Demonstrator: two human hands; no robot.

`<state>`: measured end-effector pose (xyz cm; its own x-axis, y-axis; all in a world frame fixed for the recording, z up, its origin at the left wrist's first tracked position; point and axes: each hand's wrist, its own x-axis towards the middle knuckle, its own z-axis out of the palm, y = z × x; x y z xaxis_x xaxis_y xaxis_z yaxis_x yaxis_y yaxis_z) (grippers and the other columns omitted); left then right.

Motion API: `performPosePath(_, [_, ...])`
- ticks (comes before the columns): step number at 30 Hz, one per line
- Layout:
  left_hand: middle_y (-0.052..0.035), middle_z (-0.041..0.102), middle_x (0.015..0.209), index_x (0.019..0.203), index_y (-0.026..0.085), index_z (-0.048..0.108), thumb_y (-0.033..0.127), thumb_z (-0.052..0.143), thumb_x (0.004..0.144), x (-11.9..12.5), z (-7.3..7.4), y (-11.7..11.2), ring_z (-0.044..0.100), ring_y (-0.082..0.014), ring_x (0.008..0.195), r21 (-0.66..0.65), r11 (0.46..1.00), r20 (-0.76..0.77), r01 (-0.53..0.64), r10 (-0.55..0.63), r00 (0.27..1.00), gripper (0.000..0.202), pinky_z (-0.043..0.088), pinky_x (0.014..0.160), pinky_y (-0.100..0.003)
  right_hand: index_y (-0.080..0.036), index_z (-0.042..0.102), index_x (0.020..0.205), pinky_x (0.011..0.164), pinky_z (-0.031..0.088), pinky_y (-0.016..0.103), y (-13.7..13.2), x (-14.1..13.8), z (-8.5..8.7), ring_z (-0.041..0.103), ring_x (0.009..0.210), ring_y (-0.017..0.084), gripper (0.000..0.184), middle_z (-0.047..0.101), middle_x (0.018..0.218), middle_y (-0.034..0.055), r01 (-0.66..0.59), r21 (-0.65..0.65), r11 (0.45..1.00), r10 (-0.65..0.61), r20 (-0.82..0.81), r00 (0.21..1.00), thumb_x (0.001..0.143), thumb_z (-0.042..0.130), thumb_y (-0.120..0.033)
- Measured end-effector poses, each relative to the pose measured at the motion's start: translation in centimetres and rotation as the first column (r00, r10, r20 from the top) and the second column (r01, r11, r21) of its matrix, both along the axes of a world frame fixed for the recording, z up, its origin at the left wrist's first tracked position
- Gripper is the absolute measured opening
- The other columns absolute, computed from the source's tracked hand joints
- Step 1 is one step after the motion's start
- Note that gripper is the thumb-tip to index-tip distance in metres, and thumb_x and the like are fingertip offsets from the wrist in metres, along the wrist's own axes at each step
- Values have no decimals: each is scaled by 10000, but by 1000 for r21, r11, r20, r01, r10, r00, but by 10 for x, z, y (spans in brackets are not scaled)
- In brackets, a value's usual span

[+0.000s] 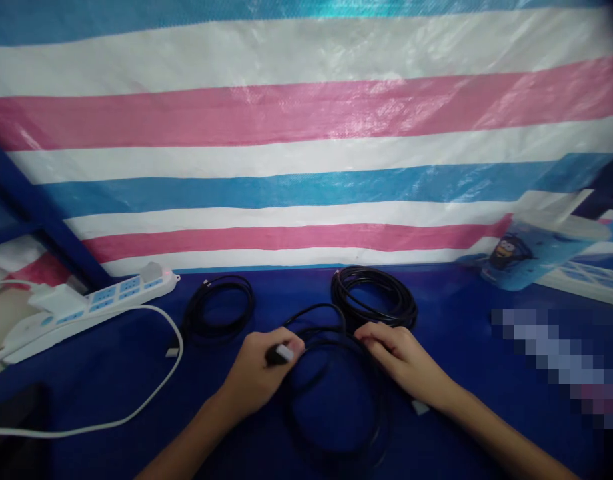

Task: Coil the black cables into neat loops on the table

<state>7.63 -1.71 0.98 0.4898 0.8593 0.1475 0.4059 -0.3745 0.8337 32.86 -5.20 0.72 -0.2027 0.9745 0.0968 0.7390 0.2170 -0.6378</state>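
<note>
Now keep your left hand (256, 373) closed on the cable plug (281, 353) while your right hand's (403, 363) loosely curled fingers (371, 337) guide the black cable loop (336, 400) evenly.

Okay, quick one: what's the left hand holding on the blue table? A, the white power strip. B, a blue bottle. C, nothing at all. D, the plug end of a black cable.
D: the left hand is closed around the plug end of the loose black cable, while the power strip lies apart.
</note>
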Motion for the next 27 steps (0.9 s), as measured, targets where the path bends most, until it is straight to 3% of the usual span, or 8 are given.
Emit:
performPosePath(3, [49,315,503,749,137,578,488,325,905,-3,-1,4,258,-52,471,-1,986,110,-165,164,980,460,214,468,-191,-148,628,884,636,369,205,0,1,3,507,651,81,348,601,742,25,-3,-7,1000,3,-8,1000,914,322,-313])
performPosePath(6, [61,221,501,747,138,549,523,248,915,-5,-2,7,203,-50,455,29,976,165,-215,207,964,517,175,437,-190,-133,613,844,593,345,192,0,2,9,457,606,70,353,563,680,17,-14,-15,1000,14,-22,1000,923,320,-312])
performPosePath(15, [-2,542,482,697,162,645,457,515,832,-3,-3,1,444,-69,478,341,939,73,29,-57,996,349,325,524,-207,-111,650,773,507,367,159,2,6,19,466,541,58,367,565,627,15,-36,-78,996,28,-98,995,909,388,-330])
performPosePath(19, [-13,554,464,631,159,622,379,494,839,-2,3,-6,451,-70,456,447,894,105,-22,-29,994,329,340,521,-218,-121,659,1013,498,388,170,3,24,26,508,537,73,353,591,633,22,161,84,983,-144,-185,972,900,408,-343])
performPosePath(22, [-28,558,466,532,139,553,309,445,862,1,16,-20,468,-63,449,447,888,159,-105,37,987,387,341,502,-209,-144,614,1081,556,438,179,-8,29,39,553,636,78,352,644,851,58,346,236,908,-271,-301,914,893,452,-394])
performPosePath(24, [-15,531,445,496,131,521,282,447,876,6,33,-30,458,-47,430,407,902,184,-146,76,980,416,324,466,-187,-200,597,1087,702,486,181,-21,18,52,595,786,82,279,641,975,43,342,351,872,-231,-321,918,885,494,-363])
performPosePath(25, [-2,515,434,494,128,523,290,463,878,9,45,-34,446,-36,417,376,914,198,-150,79,977,420,314,445,-172,-221,591,1082,779,488,185,-27,8,61,602,879,86,236,633,1025,34,267,440,858,-152,-279,948,888,499,-319])
performPosePath(27, [27,450,404,524,133,547,333,474,880,16,75,-39,395,-22,386,290,945,247,-154,82,966,415,277,394,-150,-257,543,1165,940,458,216,-37,-19,80,559,1088,105,311,592,1166,22,-73,548,833,110,-34,993,856,561,-285])
